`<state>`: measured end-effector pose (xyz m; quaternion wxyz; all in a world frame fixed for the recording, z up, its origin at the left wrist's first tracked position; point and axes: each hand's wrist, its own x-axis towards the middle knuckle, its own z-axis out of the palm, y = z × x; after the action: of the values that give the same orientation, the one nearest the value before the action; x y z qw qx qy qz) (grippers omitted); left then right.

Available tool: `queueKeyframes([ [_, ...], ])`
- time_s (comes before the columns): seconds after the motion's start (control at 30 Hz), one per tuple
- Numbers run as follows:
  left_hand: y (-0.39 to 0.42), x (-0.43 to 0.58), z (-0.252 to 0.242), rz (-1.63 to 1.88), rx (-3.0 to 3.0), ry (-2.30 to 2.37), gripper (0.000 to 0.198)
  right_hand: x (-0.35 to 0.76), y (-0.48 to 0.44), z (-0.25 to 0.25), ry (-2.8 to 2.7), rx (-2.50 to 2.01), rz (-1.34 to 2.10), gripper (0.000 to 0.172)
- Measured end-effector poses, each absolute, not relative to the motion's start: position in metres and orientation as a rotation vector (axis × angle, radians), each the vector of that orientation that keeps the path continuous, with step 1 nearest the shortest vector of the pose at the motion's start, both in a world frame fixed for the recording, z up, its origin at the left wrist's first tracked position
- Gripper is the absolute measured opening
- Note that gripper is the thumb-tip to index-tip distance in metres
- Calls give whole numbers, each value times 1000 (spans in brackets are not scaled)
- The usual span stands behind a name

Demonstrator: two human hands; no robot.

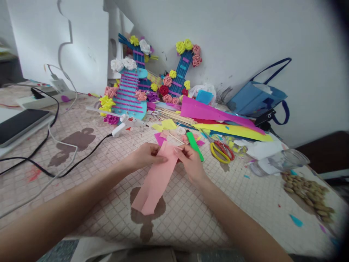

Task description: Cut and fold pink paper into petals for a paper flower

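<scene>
Gridded tabletop (188, 216); pink paper (156, 178) (fingers (153, 148) partly behind).

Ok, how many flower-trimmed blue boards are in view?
3: light-blue board in front, dark-blue board behind it, second dark-blue board to their right. More may be hidden.

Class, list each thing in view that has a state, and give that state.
Pink paper strip: unrolled, creased
Left hand: pinching the paper
Right hand: pinching the paper
Glue gun: lying down, corded
Phone-like device: lying flat, top dark
Power strip: plugs inserted
Clear container: on its side
Yellow-handled scissors: blades unclear
</scene>
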<state>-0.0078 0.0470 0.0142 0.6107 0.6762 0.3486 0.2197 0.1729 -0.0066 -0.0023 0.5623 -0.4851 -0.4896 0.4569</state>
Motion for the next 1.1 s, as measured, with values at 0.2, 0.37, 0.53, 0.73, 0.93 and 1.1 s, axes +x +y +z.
queueKeyframes([
  [0.2,45,-7,13,486,1664,801,22,172,-8,8,-1046,-1166,1310,23],
  [0.37,43,-6,13,421,1682,767,25,173,-7,6,-1159,-1218,1177,22],
  [0.53,45,-8,14,372,1617,754,27,182,-4,3,-1266,-1273,1060,25],
  [0.73,47,-9,12,332,1644,746,30,191,-2,11,-1270,-1261,1072,38],
  [0.93,42,-6,10,322,1750,703,36,183,-5,13,-1476,-1233,1188,33],
  [1.1,41,-6,10,311,1784,714,34,180,-4,8,-1424,-1267,1177,26],
])
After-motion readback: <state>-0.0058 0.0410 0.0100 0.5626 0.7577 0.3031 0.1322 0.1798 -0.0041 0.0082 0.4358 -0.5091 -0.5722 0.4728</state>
